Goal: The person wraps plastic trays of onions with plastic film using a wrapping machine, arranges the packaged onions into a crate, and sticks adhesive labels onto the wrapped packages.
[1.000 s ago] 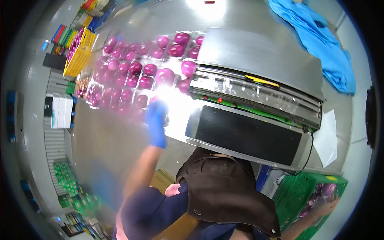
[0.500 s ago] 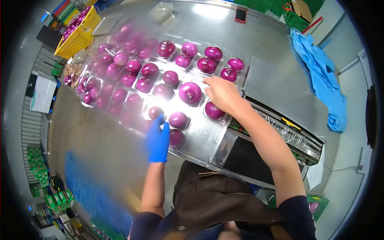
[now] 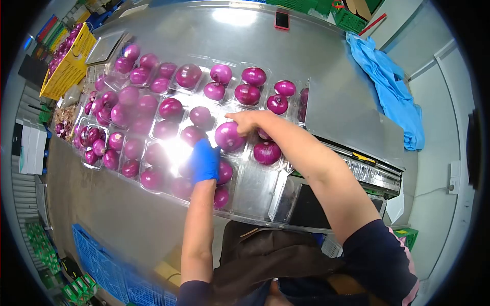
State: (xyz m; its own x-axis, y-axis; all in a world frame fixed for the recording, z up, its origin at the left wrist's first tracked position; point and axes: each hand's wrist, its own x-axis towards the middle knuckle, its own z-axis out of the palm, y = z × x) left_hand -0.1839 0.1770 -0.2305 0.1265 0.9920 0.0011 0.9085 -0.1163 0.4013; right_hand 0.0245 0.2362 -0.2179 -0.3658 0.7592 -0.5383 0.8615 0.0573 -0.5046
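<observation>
Rows of clear plastic punnets [image 3: 250, 189] with purple-red onions cover the steel table. My right hand [image 3: 250, 122], bare, reaches over one large onion [image 3: 229, 136]. Its index finger is stretched out to the left and the other fingers curl down against the onion's upper right side. My left hand [image 3: 205, 160], in a blue glove, lies over the punnets just left of that onion. Its fingertips are beside a smaller onion [image 3: 192, 135]; blur and glare hide what they grip. Another onion [image 3: 267, 153] sits in a punnet below my right wrist.
At the right stands a metal wrapping machine [image 3: 357, 166] with a black plate beside it. A yellow crate [image 3: 66, 69] of onions is at the far left. Blue cloth [image 3: 385, 92] hangs at the right edge, and a phone [image 3: 282, 20] lies at the back.
My right hand has moved left and down, onto the large onion. My left hand has moved up over the punnets beside it. The camera view has turned a little.
</observation>
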